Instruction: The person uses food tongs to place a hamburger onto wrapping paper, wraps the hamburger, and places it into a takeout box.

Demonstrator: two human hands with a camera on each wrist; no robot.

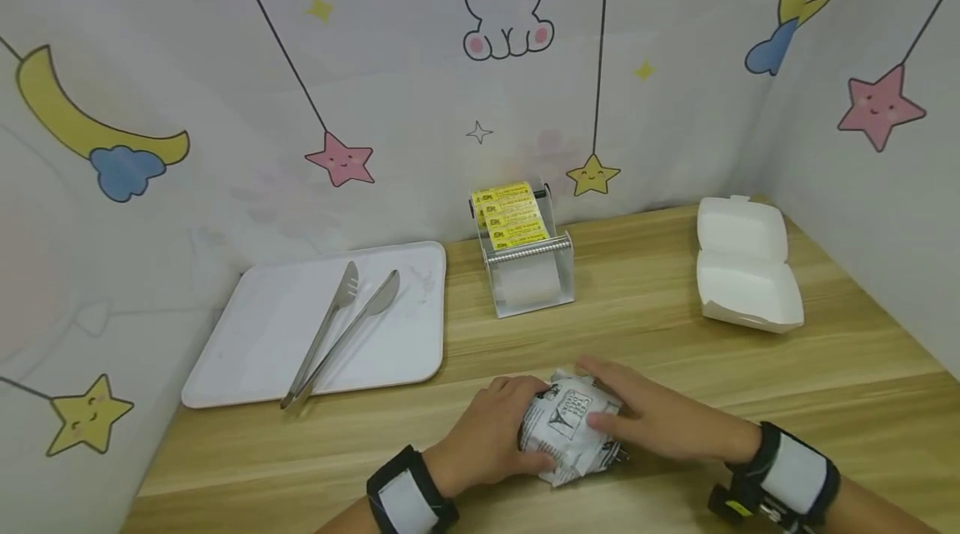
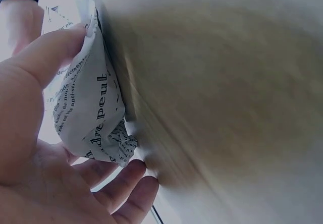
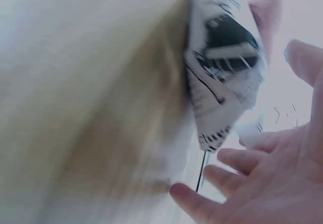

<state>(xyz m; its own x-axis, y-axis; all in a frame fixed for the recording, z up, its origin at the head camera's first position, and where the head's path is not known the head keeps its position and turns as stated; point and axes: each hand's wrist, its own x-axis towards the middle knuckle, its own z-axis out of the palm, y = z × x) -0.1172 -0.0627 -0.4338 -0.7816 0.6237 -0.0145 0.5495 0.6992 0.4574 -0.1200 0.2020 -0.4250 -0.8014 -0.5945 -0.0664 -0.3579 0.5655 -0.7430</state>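
Gripping a rounded bundle wrapped in crumpled white paper with black print (image 1: 570,427), left hand (image 1: 491,432) curves round its left side, thumb along the near edge, fingers bent round the far side. Left forearm comes in from the bottom edge, wrist in a black strap with a white patch (image 1: 408,491). Right hand (image 1: 667,417) at the bundle's right side, not clamped: fingers extended and apart, thumb spread well away from them; cannot tell whether it touches the paper. Right forearm slants in from the lower right corner, wrist band with a small black camera (image 1: 729,504). Bundle sits on the light wood-grain tabletop (image 1: 637,334), between both palms, near edge of the table view. Behind: silver metal dispenser (image 1: 566,271) with a yellow printed label roll (image 1: 513,217). Left: white rectangular tray (image 1: 262,334) with silver metal tongs (image 1: 384,296) on it. Far right: open white clamshell box (image 1: 750,288)
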